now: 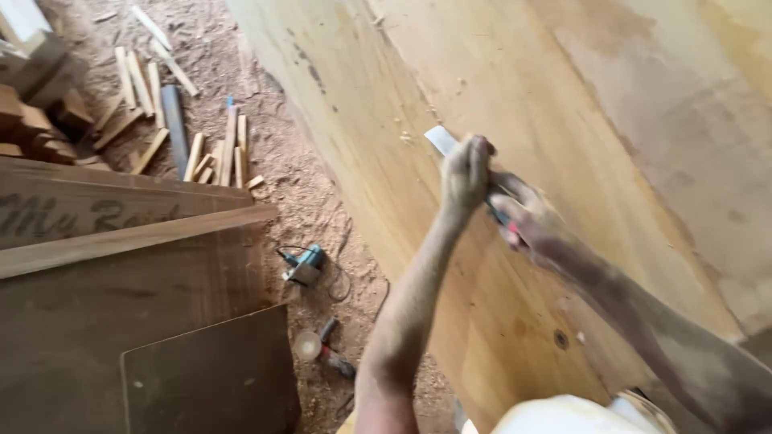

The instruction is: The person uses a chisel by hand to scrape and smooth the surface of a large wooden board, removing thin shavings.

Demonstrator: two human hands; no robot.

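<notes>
Seen from above: a large pale yellow wooden slab, smooth and broad, sloping across the right half of the view. Pressed against its face, a small flat light-coloured blade or scraper, sticking out just above the left hand. Left hand closed tight around the upper part of this tool. Right hand just beside and below, also wrapped around the tool, on a dark handle with a bit of red; exact kind of tool hard to tell. Both forearms dusty, reaching up from the lower edge.

No container in view, so nothing to report inside one.

Below and to the left, a floor covered with brown sawdust. Lying on it, a small teal electric power tool with a black cord, and nearer the lower edge a second handheld tool with a round pale disc. Further up, scattered short light wooden sticks and one grey flat bar. At the far left, stacked wood blocks. Leaning in the lower left, several dark brown flat boards, one over another.
</notes>
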